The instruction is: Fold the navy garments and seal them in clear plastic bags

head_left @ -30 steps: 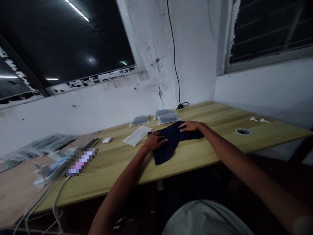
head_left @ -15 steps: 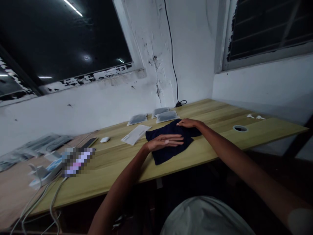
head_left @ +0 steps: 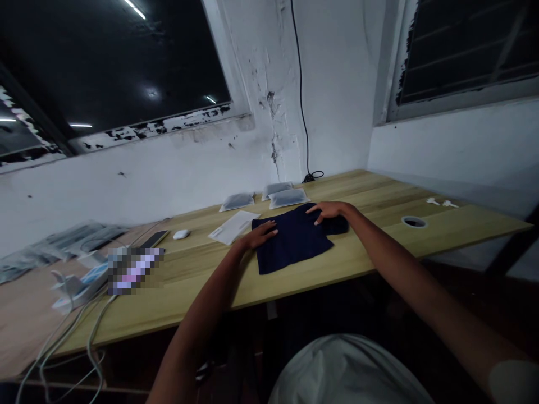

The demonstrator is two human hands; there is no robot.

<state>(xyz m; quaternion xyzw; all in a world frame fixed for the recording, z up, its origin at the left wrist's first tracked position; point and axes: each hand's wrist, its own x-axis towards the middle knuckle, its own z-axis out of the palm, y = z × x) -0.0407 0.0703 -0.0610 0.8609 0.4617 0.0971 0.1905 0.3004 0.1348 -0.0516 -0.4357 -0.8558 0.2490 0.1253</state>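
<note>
A dark navy piece of cloth (head_left: pixel 292 241), perhaps a garment, lies spread on the wooden table. My left hand (head_left: pixel 260 234) rests flat on its left part, fingers stretched out toward the right. On the upper right part of the cloth lies my right hand (head_left: pixel 328 212), its fingers spread and touching the fabric. Just behind my left hand is a flat, whitish translucent bag (head_left: pixel 233 227). Three filled frosted bags (head_left: pixel 289 197) lie farther back, near the wall.
Left of the cloth are a white earbud case (head_left: pixel 181 234), a dark phone (head_left: pixel 155 239) and a power strip (head_left: pixel 78 294) with cables. Several flat plastic packs (head_left: pixel 71 244) lie far left. Two white hooked pieces (head_left: pixel 442 202) and a round cable hole (head_left: pixel 414 222) are at right.
My left hand has slid left across the cloth from its middle to its left side. The cloth lies flatter now. My right hand's fingers have spread more, in nearly the same place.
</note>
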